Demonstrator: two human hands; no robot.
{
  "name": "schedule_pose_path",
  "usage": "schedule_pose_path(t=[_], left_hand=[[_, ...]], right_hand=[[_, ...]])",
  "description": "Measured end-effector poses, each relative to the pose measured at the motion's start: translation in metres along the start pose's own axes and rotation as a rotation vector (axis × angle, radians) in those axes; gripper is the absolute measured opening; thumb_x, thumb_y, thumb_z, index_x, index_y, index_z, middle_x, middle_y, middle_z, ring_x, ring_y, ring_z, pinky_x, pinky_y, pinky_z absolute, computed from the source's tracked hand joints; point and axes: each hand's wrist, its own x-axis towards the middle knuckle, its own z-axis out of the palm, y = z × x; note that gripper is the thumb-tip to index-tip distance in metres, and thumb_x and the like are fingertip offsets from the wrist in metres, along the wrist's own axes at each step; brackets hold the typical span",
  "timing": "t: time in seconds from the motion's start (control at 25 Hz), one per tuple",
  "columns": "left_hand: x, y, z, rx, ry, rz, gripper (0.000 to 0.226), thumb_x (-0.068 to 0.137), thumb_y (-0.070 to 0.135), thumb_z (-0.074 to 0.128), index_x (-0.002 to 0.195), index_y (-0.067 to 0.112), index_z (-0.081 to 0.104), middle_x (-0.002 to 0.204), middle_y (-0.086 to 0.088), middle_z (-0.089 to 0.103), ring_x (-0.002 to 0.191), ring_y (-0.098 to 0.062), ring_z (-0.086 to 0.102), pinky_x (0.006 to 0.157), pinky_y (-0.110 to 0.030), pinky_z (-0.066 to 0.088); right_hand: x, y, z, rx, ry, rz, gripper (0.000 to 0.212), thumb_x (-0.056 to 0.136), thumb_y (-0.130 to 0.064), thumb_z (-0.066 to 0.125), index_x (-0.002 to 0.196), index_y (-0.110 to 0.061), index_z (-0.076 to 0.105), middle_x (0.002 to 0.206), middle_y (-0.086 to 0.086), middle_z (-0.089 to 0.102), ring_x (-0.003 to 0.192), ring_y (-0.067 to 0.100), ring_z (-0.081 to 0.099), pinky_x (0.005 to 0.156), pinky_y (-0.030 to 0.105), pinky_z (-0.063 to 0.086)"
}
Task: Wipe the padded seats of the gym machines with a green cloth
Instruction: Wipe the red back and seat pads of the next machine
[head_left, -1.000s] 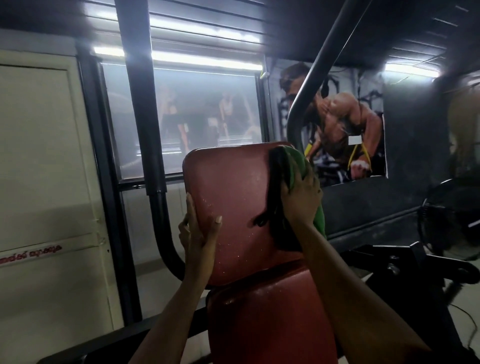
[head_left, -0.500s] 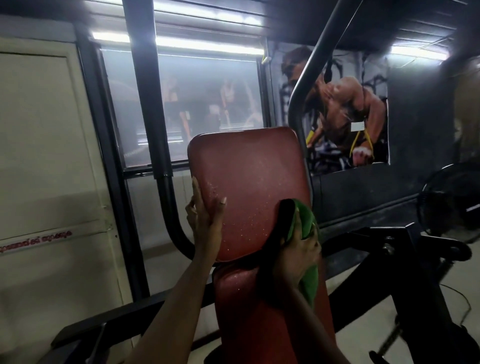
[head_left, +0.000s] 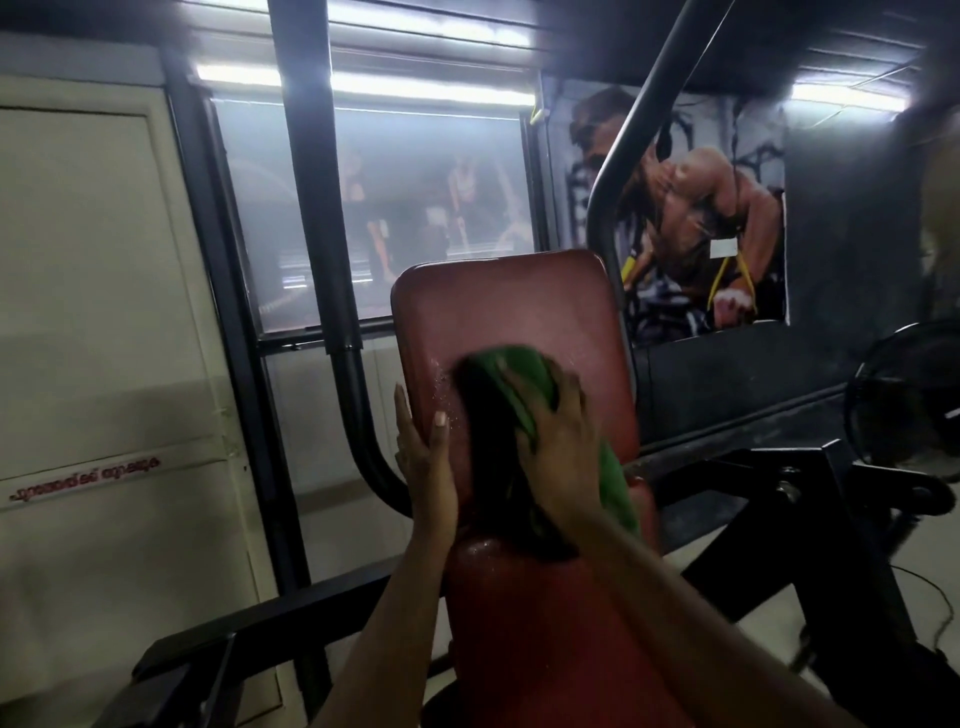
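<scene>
At frame centre, red back pad (head_left: 498, 322) stood upright, long axis vertical. Green cloth (head_left: 514, 384) lay bunched on its lower face, gripped by right hand (head_left: 558, 447); bare pad lay above. Left hand (head_left: 423, 457) pinched the pad's left edge.
</scene>
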Motion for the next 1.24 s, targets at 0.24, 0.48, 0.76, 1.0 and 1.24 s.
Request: schedule_pose_path(t=[0.24, 0.48, 0.76, 1.0, 1.24], left_hand=[[0.002, -0.016, -0.002, -0.12, -0.032, 0.013, 0.066, 0.077, 0.078, 0.04, 0.137, 0.059, 0.022, 0.154, 0.025, 0.02, 0.144, -0.006, 0.017, 0.118, -0.051, 0.012], [0.007, -0.026, -0.01, -0.362, -0.071, -0.108, 0.084, 0.074, 0.074, 0.055, 0.144, 0.037, 0.03, 0.15, 0.0, 0.038, 0.138, -0.022, 0.036, 0.114, -0.055, 0.024], [-0.01, 0.002, -0.017, -0.352, 0.044, -0.133, 0.081, 0.071, 0.071, 0.053, 0.142, 0.037, 0.032, 0.135, -0.001, 0.051, 0.118, -0.017, 0.055, 0.084, -0.029, 0.051], [0.015, 0.01, -0.008, -0.028, -0.014, -0.02, 0.085, 0.071, 0.078, 0.048, 0.144, 0.042, 0.023, 0.124, 0.016, 0.048, 0.117, -0.01, 0.053, 0.091, -0.034, 0.051], [0.013, -0.009, 0.012, 0.135, 0.153, 0.176, 0.081, 0.082, 0.076, 0.028, 0.147, 0.027, 0.028, 0.129, 0.023, 0.04, 0.121, -0.001, 0.041, 0.107, -0.033, 0.035]], right_hand=[[0.095, -0.032, 0.033, -0.165, 0.028, -0.229, 0.055, 0.076, -0.031, 0.044, 0.131, -0.029, 0.048, 0.139, 0.017, 0.044, 0.12, 0.045, 0.036, 0.084, 0.058, 0.041], [0.004, -0.005, 0.053, -0.176, 0.079, -0.431, 0.049, 0.078, -0.033, 0.044, 0.127, -0.036, 0.049, 0.134, 0.008, 0.045, 0.115, 0.034, 0.034, 0.084, 0.047, 0.04], [-0.079, 0.025, 0.047, -0.259, -0.021, -0.481, 0.044, 0.076, -0.045, 0.045, 0.12, -0.042, 0.046, 0.132, 0.002, 0.04, 0.107, 0.034, 0.04, 0.07, 0.041, 0.047], [-0.041, 0.065, 0.005, -0.209, -0.034, -0.385, 0.048, 0.074, -0.031, 0.04, 0.122, -0.038, 0.043, 0.127, 0.004, 0.038, 0.104, 0.031, 0.038, 0.069, 0.05, 0.052], [0.081, -0.013, 0.026, -0.07, 0.08, -0.302, 0.056, 0.076, -0.026, 0.039, 0.131, -0.037, 0.046, 0.136, 0.011, 0.047, 0.118, 0.029, 0.03, 0.088, 0.051, 0.038]])
